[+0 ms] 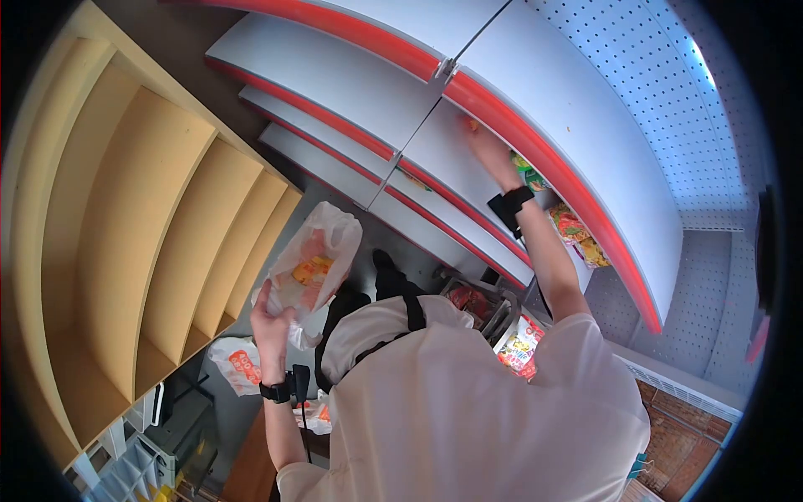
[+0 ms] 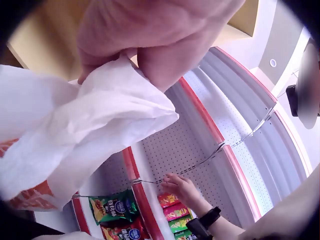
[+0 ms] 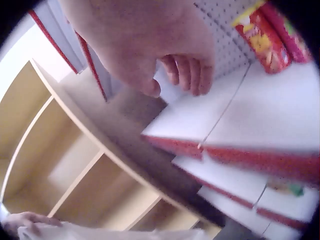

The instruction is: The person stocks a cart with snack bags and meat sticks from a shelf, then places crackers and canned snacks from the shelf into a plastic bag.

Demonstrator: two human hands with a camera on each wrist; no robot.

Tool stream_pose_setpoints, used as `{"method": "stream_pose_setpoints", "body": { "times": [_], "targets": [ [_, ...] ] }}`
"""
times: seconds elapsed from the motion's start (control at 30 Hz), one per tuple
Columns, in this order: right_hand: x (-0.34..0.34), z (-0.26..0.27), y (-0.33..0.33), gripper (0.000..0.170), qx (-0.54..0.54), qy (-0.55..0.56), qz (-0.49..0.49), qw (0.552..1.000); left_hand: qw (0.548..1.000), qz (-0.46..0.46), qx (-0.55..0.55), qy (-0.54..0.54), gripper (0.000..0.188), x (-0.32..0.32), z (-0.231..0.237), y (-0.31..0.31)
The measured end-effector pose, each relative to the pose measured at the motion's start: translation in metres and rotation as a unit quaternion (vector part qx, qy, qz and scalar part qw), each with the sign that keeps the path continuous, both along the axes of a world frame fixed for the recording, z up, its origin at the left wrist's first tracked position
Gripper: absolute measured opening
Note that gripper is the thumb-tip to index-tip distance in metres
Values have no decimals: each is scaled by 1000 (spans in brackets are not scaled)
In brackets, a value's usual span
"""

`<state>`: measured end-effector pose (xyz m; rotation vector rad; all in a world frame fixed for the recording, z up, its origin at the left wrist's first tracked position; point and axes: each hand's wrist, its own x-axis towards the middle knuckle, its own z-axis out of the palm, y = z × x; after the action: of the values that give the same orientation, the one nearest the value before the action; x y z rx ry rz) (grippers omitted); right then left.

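My left hand (image 1: 272,328) grips the rim of a white plastic bag (image 1: 341,230) with orange-red print. A yellow packet (image 1: 311,270) shows through or inside the bag. In the left wrist view the thumb and fingers pinch the bag's bunched plastic (image 2: 125,95). My right hand (image 1: 493,159) reaches in over a white shelf board (image 3: 280,110) under the upper red-edged shelf. Its fingers bend loosely with nothing between them in the right wrist view. Beside it on that shelf stands a row of snack packets, with a red packet (image 3: 265,42) at the near end.
Green and red chip bags (image 2: 114,207) lie on a lower-looking shelf. A wooden shelf unit (image 1: 159,209) stands to the left. On the floor is another printed plastic bag (image 1: 237,366). A basket (image 1: 477,301) and a colourful packet (image 1: 520,345) are close by my body.
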<state>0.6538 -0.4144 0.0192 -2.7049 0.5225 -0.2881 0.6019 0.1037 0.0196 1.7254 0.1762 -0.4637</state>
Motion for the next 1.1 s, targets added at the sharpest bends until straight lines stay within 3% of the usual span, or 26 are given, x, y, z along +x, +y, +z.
{"method": "stream_pose_setpoints", "body": {
  "times": [0.03, 0.07, 0.37, 0.53, 0.73, 0.77, 0.83, 0.9, 0.97, 1.0, 1.07, 1.1],
  "targets": [
    [-10, -26, -32, 44, -24, -86, 72, 993, 1000, 4, -4, 1, 70, 0, -3, 1],
    [-8, -28, -34, 44, -25, -87, 74, 993, 1000, 9, -8, 2, 70, -1, -5, 3],
    [10, -35, -67, 49, 271, -195, 65, 940, 998, 22, 51, -19, 71, -4, 5, 13],
    [7, -37, -81, 51, 432, -237, 49, 869, 998, 41, 42, -11, 70, -7, 1, 18],
    [6, -42, -86, 54, 605, -270, 19, 749, 998, 50, 45, -15, 69, -9, 0, 18],
    [7, -42, -82, 54, 606, -267, 20, 749, 998, 57, 38, -3, 69, -8, 1, 17],
    [9, -40, -76, 53, 407, -206, 20, 890, 997, 57, 45, -8, 69, -8, -3, 20],
    [9, -29, -65, 53, 181, -135, 20, 974, 997, 55, 51, -14, 69, -7, -5, 19],
    [7, -15, -48, 52, -57, -57, 20, 997, 998, 59, 36, -11, 70, -6, -3, 18],
    [6, 11, -23, 52, -55, -55, 22, 997, 997, 61, 37, -9, 70, -6, -4, 19],
    [9, 68, 40, 55, 34, 74, 58, 995, 997, 58, 43, -3, 71, -5, -12, 20],
    [11, 55, 53, 60, -104, -28, 92, 990, 997, 60, 50, -1, 71, -4, -16, 19]
  ]
}}
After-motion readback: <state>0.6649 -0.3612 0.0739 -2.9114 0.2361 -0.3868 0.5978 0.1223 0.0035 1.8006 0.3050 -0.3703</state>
